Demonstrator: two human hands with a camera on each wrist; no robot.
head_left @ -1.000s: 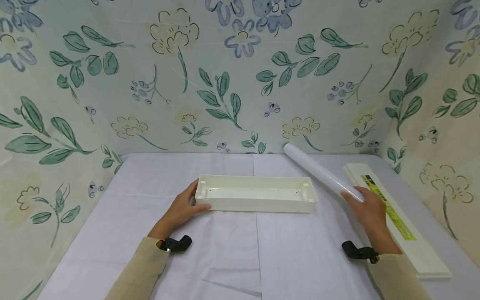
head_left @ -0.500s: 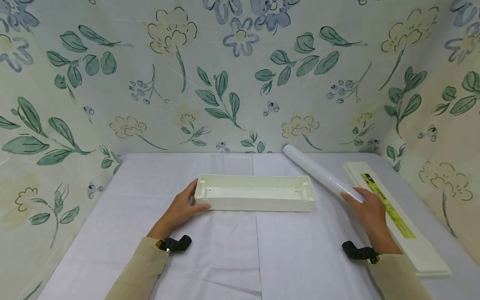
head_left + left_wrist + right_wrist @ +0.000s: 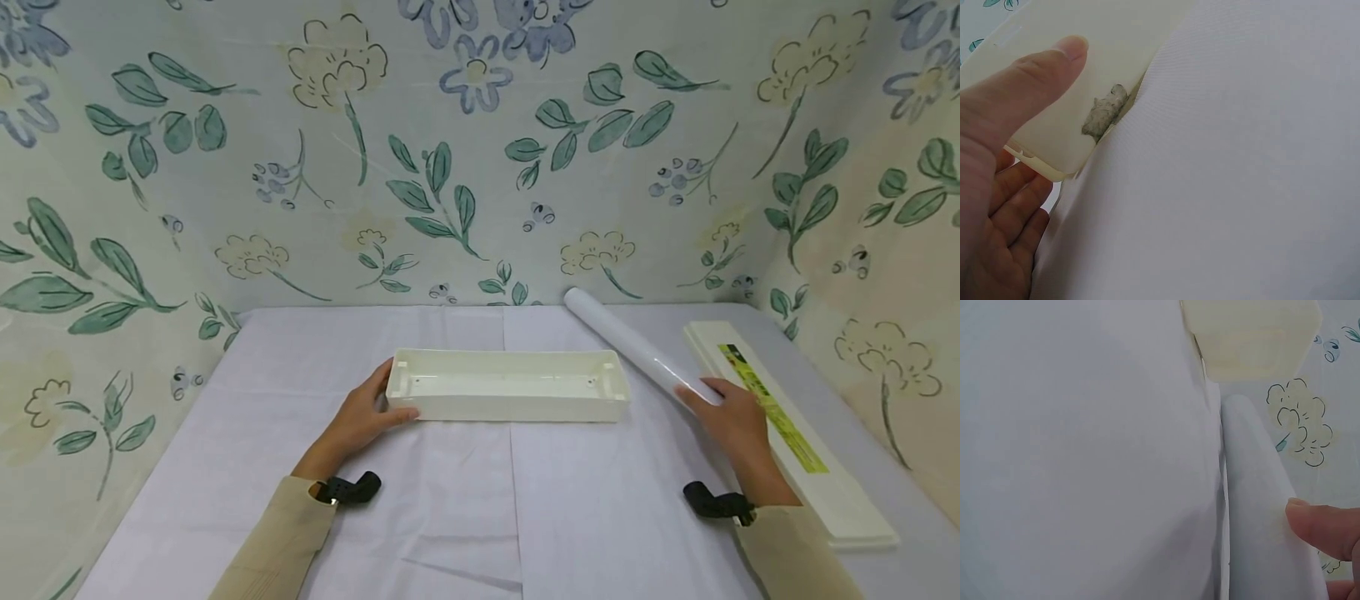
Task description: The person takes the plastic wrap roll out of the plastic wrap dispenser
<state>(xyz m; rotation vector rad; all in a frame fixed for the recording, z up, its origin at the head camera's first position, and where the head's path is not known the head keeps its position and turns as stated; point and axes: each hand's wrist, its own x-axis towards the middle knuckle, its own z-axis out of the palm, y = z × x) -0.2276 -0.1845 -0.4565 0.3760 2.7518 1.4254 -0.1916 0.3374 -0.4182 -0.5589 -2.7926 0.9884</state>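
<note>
A long cream plastic box [image 3: 510,408] with its top side uncovered lies across the middle of the table. My left hand [image 3: 363,412] grips its left end, thumb [image 3: 1054,69] on the front wall and the other fingers round the end. Low on that wall, the left wrist view shows a rough grey patch [image 3: 1105,112]. To the right, a white, glossy roll [image 3: 630,342] slants from the table's back edge toward me. My right hand [image 3: 738,425] holds its near end, with the thumb [image 3: 1316,525] along the side in the right wrist view.
A long cream lid-like piece [image 3: 855,508] with a yellow-green label [image 3: 795,442] lies on the right, beyond my right hand. White cloth [image 3: 420,517] with creases covers the table. Flower-patterned fabric [image 3: 465,167] rises behind and at both sides.
The whole view shifts slightly to the left. Both hands, the box and the roll keep their places relative to each other.
</note>
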